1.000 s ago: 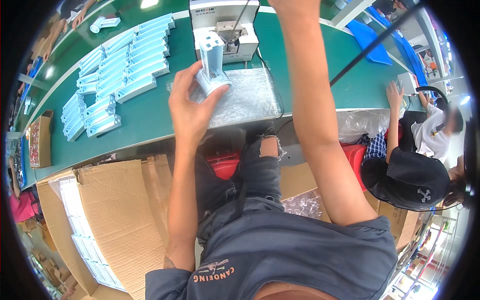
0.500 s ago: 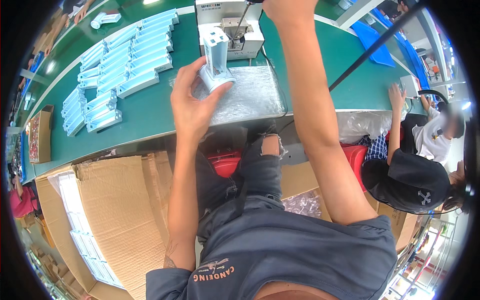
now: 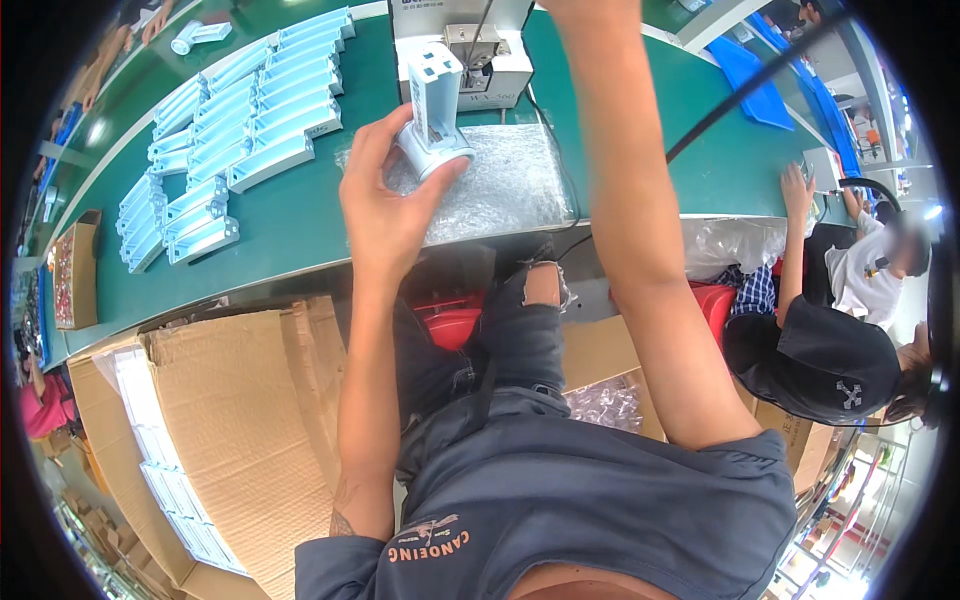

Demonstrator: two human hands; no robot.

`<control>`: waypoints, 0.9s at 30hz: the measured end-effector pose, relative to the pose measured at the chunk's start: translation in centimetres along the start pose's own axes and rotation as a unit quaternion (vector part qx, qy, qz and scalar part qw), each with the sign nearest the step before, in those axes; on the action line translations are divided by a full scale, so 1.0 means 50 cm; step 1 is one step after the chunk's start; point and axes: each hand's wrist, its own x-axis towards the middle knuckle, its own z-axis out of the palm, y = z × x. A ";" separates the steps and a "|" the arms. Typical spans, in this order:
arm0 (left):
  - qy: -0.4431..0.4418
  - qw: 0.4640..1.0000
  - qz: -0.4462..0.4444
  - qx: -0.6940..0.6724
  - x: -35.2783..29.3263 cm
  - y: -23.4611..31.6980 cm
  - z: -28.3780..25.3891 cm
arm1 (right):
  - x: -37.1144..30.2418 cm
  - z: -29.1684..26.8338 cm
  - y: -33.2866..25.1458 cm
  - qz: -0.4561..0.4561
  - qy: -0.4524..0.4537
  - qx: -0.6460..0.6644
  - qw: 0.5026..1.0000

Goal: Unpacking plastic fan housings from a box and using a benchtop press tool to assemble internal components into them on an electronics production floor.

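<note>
My left hand is closed round the rounded base of a pale blue plastic housing. The housing stands upright, its hollow rectangular stem pointing up. Beneath it, bubble wrap covers part of the green table. Just behind stands a white boxy machine with a metal mechanism on its front. A thin dark rod rises from that mechanism past the top edge. My right forearm reaches far forward; only the wrist end of my right hand shows, its fingers cut off by the upper edge.
Rows of similar pale blue housings lie on the table at left. A carton of small parts stands beyond them. Below the table edge is an open cardboard box. A blue tray and a co-worker are at right.
My right hand has gone further up and forward, mostly out of the picture. The dark handle by it has left view. My left hand keeps holding the housing almost unmoved.
</note>
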 end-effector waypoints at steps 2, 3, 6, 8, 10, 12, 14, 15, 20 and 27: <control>-0.005 1.000 -0.010 -0.017 0.001 0.002 0.001 | -0.013 -0.013 0.005 0.027 -0.008 -0.001 1.000; -0.004 1.000 -0.008 -0.015 0.001 0.006 0.000 | -0.015 -0.013 -0.007 0.066 0.004 0.000 0.998; -0.020 0.999 -0.022 -0.013 -0.001 0.013 -0.001 | -0.023 0.002 -0.031 0.117 0.027 -0.014 0.993; -0.019 1.000 -0.021 -0.001 -0.002 0.011 0.000 | -0.030 -0.002 -0.037 0.128 0.040 -0.033 0.990; -0.015 1.000 -0.017 -0.015 -0.001 0.010 0.003 | -0.038 -0.017 -0.044 0.124 0.034 0.002 0.992; -0.012 0.999 -0.014 -0.028 -0.001 0.006 0.006 | -0.034 -0.022 -0.049 0.098 0.031 0.012 0.995; 0.003 1.000 -0.012 -0.003 -0.002 0.001 0.004 | -0.020 -0.018 -0.054 0.078 0.043 0.000 0.996; -0.001 1.000 -0.012 -0.004 -0.001 0.001 0.004 | -0.014 -0.011 -0.049 0.077 0.045 -0.003 0.996; 0.003 1.000 -0.020 -0.011 -0.001 0.005 0.006 | -0.007 -0.018 -0.003 0.033 0.002 0.002 0.999; 0.004 1.000 -0.018 -0.020 -0.004 0.002 0.002 | -0.006 0.020 -0.051 0.129 0.041 -0.019 0.991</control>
